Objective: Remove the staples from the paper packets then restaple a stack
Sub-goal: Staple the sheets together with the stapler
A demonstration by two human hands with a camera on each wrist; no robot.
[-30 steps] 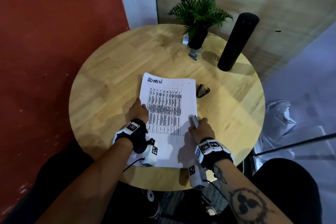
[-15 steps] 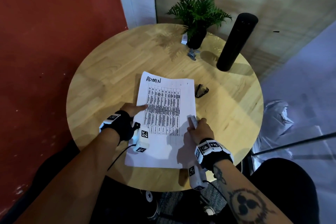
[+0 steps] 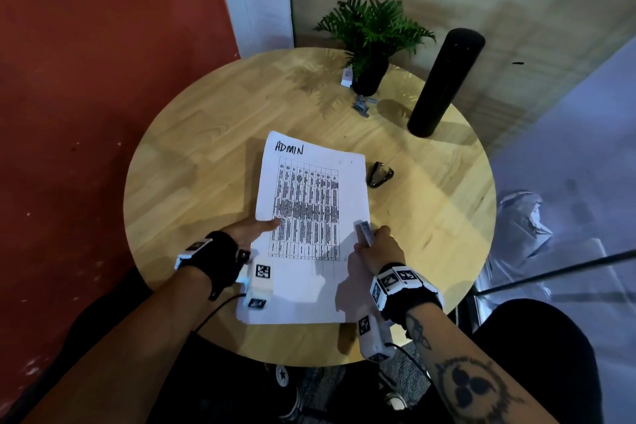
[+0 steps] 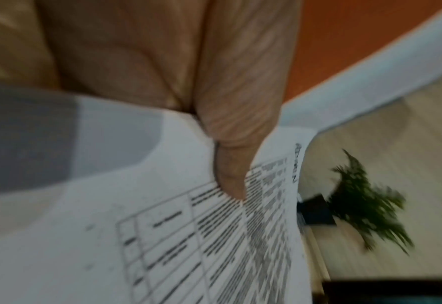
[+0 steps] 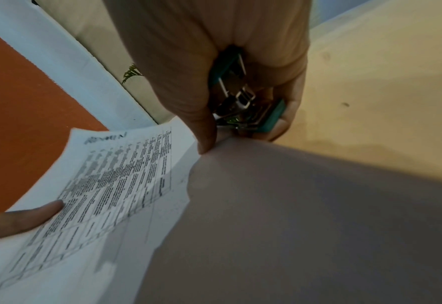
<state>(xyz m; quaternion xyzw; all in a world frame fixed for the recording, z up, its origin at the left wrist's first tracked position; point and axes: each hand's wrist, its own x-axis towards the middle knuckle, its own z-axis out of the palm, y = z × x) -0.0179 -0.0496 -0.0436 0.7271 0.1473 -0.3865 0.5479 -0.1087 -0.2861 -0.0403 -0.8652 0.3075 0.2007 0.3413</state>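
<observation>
A white paper packet [image 3: 309, 189] headed "ADMIN", with a printed table, lies in the middle of the round wooden table [image 3: 206, 148]. My left hand [image 3: 266, 225] is at its left edge. The thumb [image 4: 230, 164] lies on top of the sheet and the other fingers are hidden under the paper [image 4: 188, 246]. My right hand [image 3: 377, 239] grips a teal stapler [image 3: 364, 232] at the packet's right edge. In the right wrist view the stapler [image 5: 250, 102] sits in the curled fingers, and the thumb tip touches the paper [image 5: 110, 185]. A black staple remover [image 3: 380, 174] lies just right of the packet.
At the back of the table stand a small potted plant [image 3: 373, 34] and a tall black cylinder [image 3: 444, 83], with a little heap of grey staples [image 3: 363, 105] between them. A red wall is on the left. My knees are under the table's near edge.
My left hand has slid off the top of the packet to its left edge and turned, with the thumb now over the sheet. The right hand with the stapler has stayed put.
</observation>
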